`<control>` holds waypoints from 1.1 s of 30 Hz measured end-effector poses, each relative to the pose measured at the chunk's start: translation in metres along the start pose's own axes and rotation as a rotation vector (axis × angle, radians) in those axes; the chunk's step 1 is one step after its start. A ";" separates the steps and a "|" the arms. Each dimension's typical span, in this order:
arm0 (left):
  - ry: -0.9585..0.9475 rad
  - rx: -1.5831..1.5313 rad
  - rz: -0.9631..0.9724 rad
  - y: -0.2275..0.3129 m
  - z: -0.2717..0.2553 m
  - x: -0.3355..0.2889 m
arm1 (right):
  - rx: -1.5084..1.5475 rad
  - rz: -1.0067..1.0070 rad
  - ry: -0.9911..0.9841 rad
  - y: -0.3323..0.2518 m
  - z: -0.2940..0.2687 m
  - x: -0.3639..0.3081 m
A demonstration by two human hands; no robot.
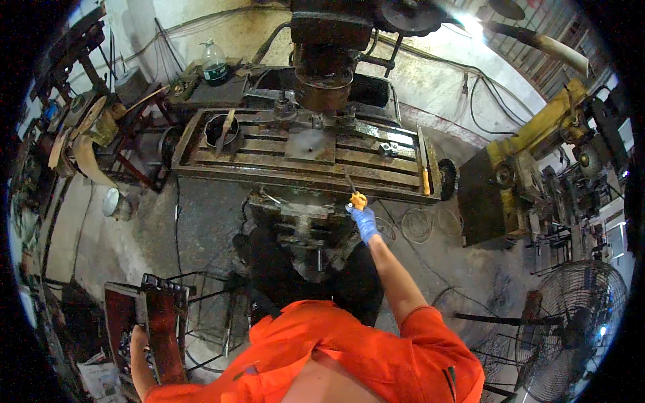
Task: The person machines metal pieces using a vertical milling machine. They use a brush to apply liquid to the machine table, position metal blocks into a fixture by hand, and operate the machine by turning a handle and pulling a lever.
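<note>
A screwdriver (354, 193) with a yellow handle is gripped in the right hand (363, 220), which is covered by a blue glove and stretched far forward; the fingers are clenched around the handle, and the dark shaft is pointed up and to the far left, toward the near edge of the slotted machine table (269, 161); whether the tip is touching the table cannot be told. The left hand (138, 334) is seen low on the near left, beside a dark red metal stand (163, 329); its fingers are hidden from view, so their state cannot be told. On the table a round metal disc (308, 142) is laid near the middle, and a dark pot (222, 129) is set at its left end; a second yellow-handled tool (424, 180) is laid at the right end. A plastic bottle (214, 64) is stood far behind on the left; a floor fan (574, 329) is placed at the near right.
</note>
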State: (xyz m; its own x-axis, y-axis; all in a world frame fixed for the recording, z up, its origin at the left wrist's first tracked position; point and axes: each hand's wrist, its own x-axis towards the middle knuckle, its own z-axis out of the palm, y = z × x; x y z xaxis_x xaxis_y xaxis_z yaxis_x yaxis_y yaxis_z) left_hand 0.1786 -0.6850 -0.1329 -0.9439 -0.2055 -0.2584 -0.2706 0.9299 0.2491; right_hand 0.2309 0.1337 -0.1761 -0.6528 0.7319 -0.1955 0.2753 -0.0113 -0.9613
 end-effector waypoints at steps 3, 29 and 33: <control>0.019 -0.031 0.065 -0.023 0.012 0.006 | -0.205 0.127 0.009 -0.033 -0.006 -0.030; -0.105 -1.420 -0.293 0.252 -0.093 -0.166 | -1.281 -0.267 -0.263 -0.226 0.018 -0.015; 0.026 -0.875 -0.118 0.119 -0.018 -0.042 | -1.370 -0.191 -0.396 -0.241 -0.002 -0.042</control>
State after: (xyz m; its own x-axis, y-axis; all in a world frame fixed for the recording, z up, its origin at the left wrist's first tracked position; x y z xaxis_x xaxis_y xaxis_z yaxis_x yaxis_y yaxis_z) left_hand 0.1829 -0.5711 -0.0754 -0.9017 -0.3021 -0.3094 -0.4047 0.3375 0.8499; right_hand 0.1932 0.1066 0.0645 -0.8435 0.4107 -0.3461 0.4636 0.8822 -0.0831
